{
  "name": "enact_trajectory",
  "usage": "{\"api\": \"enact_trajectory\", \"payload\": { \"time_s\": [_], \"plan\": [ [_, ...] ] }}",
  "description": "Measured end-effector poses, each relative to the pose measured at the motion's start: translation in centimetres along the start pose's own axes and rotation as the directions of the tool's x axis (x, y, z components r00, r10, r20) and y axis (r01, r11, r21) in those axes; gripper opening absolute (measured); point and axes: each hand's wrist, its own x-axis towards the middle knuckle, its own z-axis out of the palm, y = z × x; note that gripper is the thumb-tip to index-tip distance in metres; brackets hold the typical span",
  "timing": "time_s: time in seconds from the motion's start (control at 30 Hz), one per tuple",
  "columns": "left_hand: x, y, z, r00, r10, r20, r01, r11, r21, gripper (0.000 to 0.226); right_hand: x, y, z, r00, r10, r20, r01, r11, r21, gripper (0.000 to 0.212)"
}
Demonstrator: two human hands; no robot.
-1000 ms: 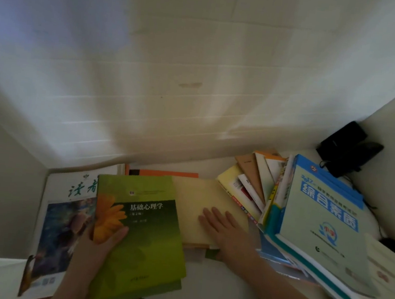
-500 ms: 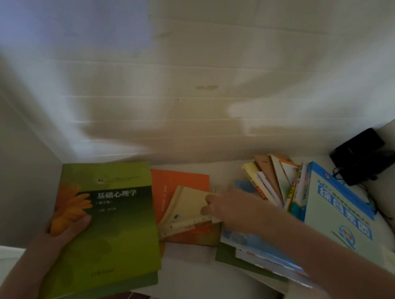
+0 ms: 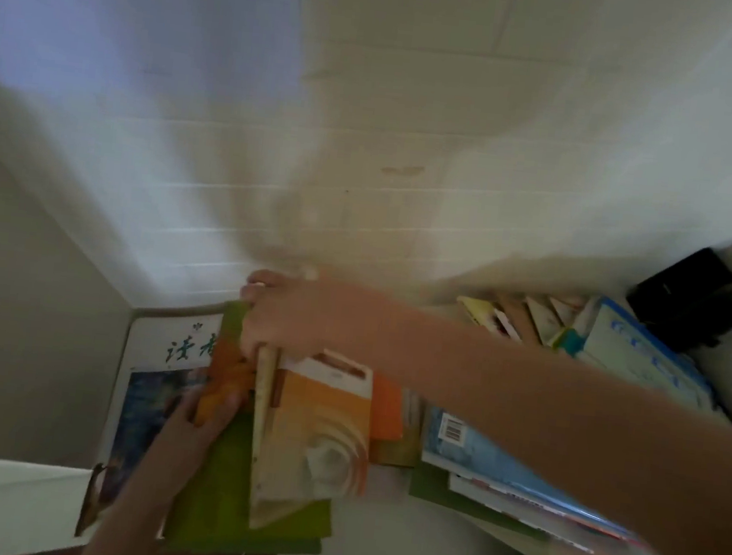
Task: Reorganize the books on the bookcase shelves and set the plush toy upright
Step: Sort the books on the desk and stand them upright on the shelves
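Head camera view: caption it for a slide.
Right hand holds an orange book against the green book gripped by the left hand.

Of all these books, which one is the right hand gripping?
The orange-and-cream swirl-cover book, gripped at its top edge by the right hand. It lies atop the green book that the left hand holds; the rest lie untouched.
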Motion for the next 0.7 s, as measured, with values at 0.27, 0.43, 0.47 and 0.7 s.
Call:
{"api": "enact_trajectory", "payload": {
  "time_s": [0.27,0.43,0.47,0.7],
  "plan": [
    [3.6,-4.9,0.6,0.99,-0.054,-0.128,0.063,0.996,0.065,0.096,-2.3,-5.8,18.1,0.555,0.818,0.151,-0.593,0.261,0.762,0.105],
    [5.4,-7.3,0.7,0.985,-0.055,-0.165,0.087,0.977,0.194,0.115,-1.8,-6.2,18.2,0.503,0.858,0.109,-0.532,0.207,0.821,0.084],
    [4.7,-6.4,1.2,0.984,-0.052,-0.168,0.085,0.978,0.192,0.12,-1.8,-6.4,18.3,0.515,0.85,0.109,-0.519,0.208,0.829,0.081],
    [2.9,-4.0,2.0,0.979,-0.039,-0.199,0.071,0.986,0.152,0.126,-1.2,-11.6,16.1,0.691,0.721,-0.048,-0.264,0.313,0.912,0.081]
  ]
}}
